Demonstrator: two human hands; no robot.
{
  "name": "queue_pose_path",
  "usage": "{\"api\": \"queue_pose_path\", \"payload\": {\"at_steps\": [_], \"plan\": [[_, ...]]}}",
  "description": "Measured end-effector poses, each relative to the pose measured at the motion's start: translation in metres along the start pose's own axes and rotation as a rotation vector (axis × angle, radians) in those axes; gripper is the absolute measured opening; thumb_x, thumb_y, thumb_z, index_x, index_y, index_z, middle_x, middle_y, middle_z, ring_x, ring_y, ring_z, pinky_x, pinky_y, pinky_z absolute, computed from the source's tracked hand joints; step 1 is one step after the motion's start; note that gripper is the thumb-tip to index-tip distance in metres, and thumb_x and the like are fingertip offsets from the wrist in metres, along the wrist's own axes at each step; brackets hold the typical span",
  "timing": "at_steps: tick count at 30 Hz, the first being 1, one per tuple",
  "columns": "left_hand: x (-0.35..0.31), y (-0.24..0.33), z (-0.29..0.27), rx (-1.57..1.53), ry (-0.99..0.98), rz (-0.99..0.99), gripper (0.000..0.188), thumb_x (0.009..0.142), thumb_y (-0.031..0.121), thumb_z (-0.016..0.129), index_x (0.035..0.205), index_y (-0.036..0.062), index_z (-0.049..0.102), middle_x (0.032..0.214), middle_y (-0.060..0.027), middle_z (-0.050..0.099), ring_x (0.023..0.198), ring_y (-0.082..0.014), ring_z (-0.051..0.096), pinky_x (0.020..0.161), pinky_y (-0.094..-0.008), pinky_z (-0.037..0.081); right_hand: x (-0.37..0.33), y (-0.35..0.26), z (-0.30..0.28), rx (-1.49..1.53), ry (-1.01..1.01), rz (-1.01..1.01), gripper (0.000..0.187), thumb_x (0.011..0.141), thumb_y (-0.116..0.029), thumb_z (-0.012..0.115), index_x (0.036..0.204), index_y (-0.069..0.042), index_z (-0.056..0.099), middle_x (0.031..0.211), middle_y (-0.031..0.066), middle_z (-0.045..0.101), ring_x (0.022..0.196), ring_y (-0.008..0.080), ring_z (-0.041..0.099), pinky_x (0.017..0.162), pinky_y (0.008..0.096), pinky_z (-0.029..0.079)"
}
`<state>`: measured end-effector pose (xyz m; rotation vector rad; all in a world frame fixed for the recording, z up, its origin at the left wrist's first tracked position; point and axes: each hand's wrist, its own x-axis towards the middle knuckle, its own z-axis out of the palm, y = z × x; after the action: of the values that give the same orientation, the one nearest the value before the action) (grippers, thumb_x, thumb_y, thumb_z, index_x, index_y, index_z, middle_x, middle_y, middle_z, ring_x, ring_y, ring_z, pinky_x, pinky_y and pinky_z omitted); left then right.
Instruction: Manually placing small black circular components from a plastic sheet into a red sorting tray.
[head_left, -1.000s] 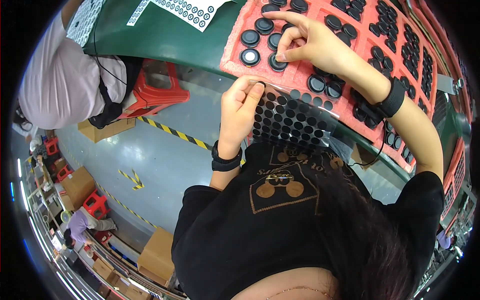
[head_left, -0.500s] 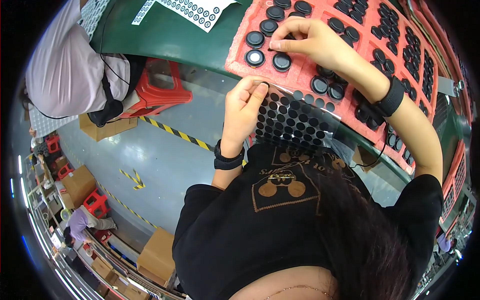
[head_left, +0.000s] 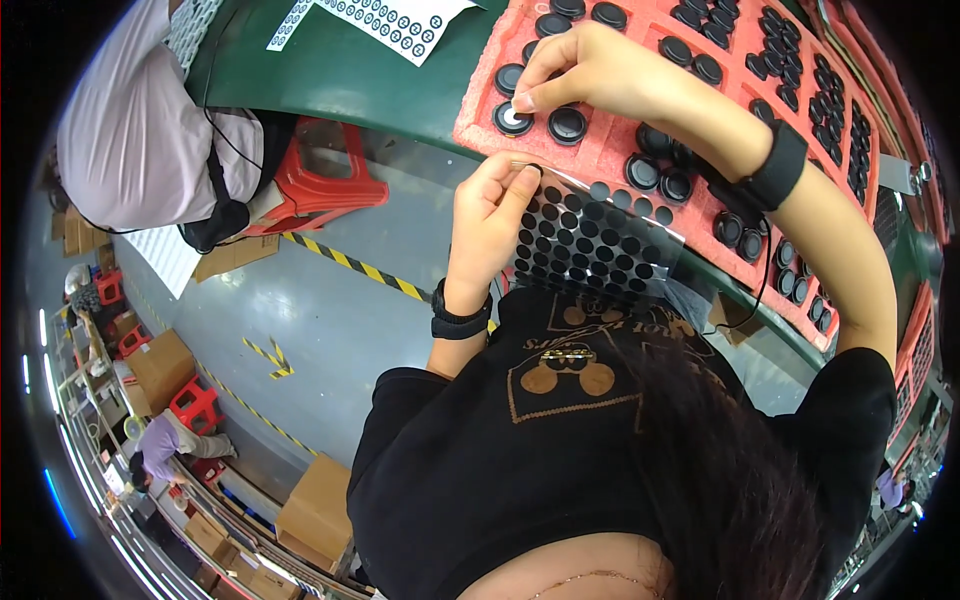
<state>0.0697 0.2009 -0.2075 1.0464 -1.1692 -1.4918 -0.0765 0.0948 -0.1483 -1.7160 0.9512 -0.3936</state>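
By its top left corner, my left hand (head_left: 488,212) pinches a clear sheet of black round stickers (head_left: 585,240), held just off the front edge of a pink foam tray (head_left: 478,122). My right hand (head_left: 572,72) is closed in a pinch above the tray's near left corner. Its fingertips meet a round black part with a white centre (head_left: 513,119); the small black sticker between them is mostly hidden. Beside it sit another round black part (head_left: 567,125) with a dark centre and one more (head_left: 509,78) partly behind my fingers.
Several more black parts fill the tray's compartments. A white sheet of printed round labels (head_left: 415,38) lies on the green table (head_left: 300,75). To the left, a co-worker in a pale garment (head_left: 150,140) is by a red stool (head_left: 325,175). A dark cable (head_left: 765,270) hangs over the tray's front edge.
My right hand has moved left and slightly toward me, from between the parts onto the white-centred one. The left hand and the sticker sheet have stayed nearly still.
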Motion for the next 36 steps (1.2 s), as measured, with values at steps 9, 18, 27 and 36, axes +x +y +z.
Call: {"api": "queue_pose_path", "payload": {"at_steps": [9,18,27,36], "plan": [[0.001,0.000,-0.001,-0.045,-0.005,-0.024,0.011,0.083,0.004,0.043,0.087,-0.0028,0.050,0.075,-0.0049,0.058,0.066,-0.0073,0.052,0.062,-0.0191,0.041,0.011,0.012,0.007,-0.014,-0.018,0.000,0.013,0.069,-0.010,0.062,0.078,0.000,0.063,0.074,0.0038,0.056,0.072,0.0099,0.052,0.068,0.0213,0.039],[0.001,-0.001,0.000,-0.015,0.012,0.010,0.017,0.085,0.010,0.041,0.085,-0.0041,0.051,0.075,-0.0105,0.060,0.065,-0.0120,0.056,0.061,-0.0208,0.043,0.010,0.013,0.008,-0.019,0.020,0.021,0.013,0.068,-0.010,0.063,0.077,0.000,0.063,0.075,0.0041,0.056,0.072,0.0108,0.052,0.068,0.0217,0.040],[0.000,-0.004,-0.001,-0.005,0.003,-0.012,0.017,0.085,0.010,0.041,0.086,-0.0039,0.051,0.075,-0.0102,0.060,0.066,-0.0124,0.056,0.063,-0.0214,0.044,0.009,0.013,0.012,-0.115,0.050,-0.008,0.014,0.066,-0.009,0.064,0.077,0.000,0.063,0.073,0.0053,0.055,0.070,0.0121,0.052,0.066,0.0228,0.040],[0.005,0.004,-0.006,0.027,-0.047,0.002,0.017,0.085,0.010,0.041,0.087,-0.0044,0.050,0.077,-0.0103,0.060,0.069,-0.0128,0.056,0.066,-0.0222,0.043,0.014,0.021,0.021,-0.429,0.258,-0.161,0.019,0.068,-0.012,0.064,0.080,0.000,0.057,0.066,0.0030,0.050,0.069,0.0114,0.051,0.063,0.0243,0.041]]}}
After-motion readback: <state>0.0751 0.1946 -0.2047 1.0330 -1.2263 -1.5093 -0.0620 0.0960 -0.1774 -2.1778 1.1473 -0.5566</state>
